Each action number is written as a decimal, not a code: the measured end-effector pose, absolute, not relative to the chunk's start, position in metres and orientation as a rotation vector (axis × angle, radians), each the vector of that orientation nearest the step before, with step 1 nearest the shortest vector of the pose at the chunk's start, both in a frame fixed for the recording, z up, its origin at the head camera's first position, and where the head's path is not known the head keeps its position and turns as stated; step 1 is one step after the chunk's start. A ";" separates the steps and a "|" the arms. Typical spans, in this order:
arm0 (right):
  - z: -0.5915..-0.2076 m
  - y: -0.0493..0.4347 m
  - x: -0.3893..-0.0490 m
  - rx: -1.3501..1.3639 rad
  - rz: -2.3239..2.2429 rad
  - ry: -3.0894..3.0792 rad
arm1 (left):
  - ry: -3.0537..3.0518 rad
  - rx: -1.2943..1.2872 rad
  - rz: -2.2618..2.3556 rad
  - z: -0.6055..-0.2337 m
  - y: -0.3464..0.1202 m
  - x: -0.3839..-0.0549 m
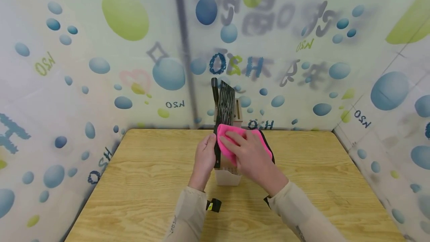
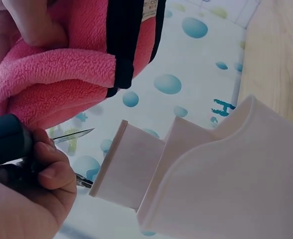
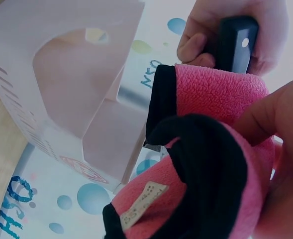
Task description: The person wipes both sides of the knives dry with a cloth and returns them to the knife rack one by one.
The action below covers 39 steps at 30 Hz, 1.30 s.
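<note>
My left hand (image 1: 205,155) grips the black riveted handle (image 1: 217,157) of a kitchen knife, held upright. Its broad, dark-streaked blade (image 1: 226,102) rises above the hands in the head view. A pink cloth (image 1: 228,151) with black edging is folded in my right hand (image 1: 253,156), whose fingers press it against the lower blade. The cloth hides that part of the knife. In the right wrist view, the handle (image 3: 237,44) shows in the curled left hand just beyond the cloth.
A pale plastic knife holder (image 1: 228,179) stands on the wooden table (image 1: 151,182) behind the hands, with slots in its top. Another black handle (image 1: 215,89) shows beside the blade. A patterned wall (image 1: 161,115) closes off the table's back edge.
</note>
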State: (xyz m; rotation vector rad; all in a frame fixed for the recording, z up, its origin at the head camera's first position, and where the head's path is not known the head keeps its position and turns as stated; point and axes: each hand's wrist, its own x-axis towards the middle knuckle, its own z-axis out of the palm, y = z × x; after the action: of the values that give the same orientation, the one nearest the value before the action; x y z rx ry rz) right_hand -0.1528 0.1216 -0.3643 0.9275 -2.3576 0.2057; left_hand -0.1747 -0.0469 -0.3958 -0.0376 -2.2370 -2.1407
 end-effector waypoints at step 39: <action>-0.350 0.128 -0.171 0.789 0.190 -2.399 | -2.251 -0.122 -2.180 -0.391 -0.044 -0.170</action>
State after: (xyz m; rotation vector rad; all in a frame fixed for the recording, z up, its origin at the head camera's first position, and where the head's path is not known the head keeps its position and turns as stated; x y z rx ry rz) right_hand -0.1706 0.1275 -0.3500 0.7886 -2.3992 0.1896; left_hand -0.1702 -0.0444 -0.3908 -0.1215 -2.2512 -2.1797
